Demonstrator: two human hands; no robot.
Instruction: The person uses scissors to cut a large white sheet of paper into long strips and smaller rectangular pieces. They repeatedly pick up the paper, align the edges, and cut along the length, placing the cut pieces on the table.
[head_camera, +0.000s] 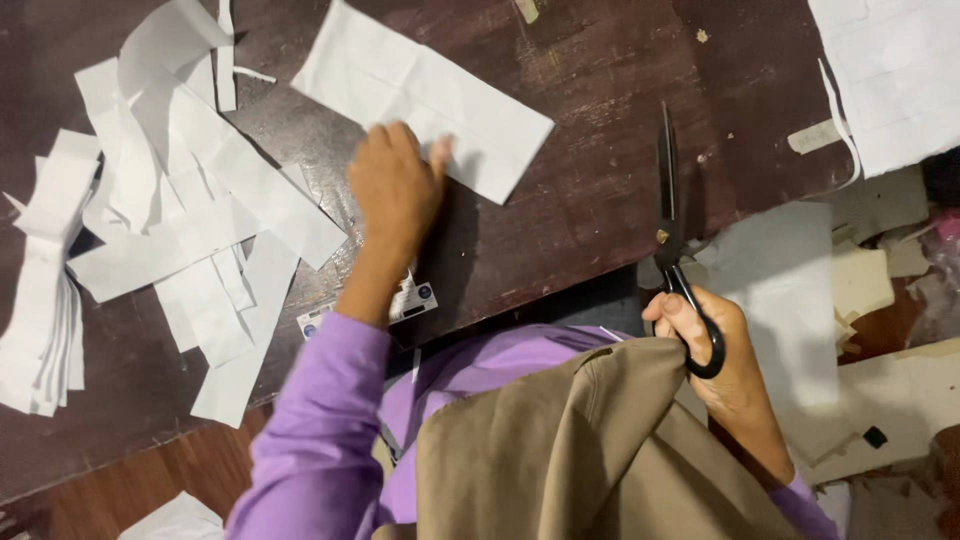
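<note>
A folded white paper rectangle (425, 95) lies flat on the dark wooden table (590, 200), and the left hand (395, 185) rests on its near edge, fingers curled down and pressing the sheet. The right hand (715, 350), at the table's near edge and well apart from the sheet, grips black scissors (672, 235) through the handle loops, blades closed and pointing away from the person. Cut white paper strips (170, 210) lie heaped to the left, a white sheet stack (895, 75) occupies the far right corner, and paper scraps (860, 290) litter the floor beyond the table.
</note>
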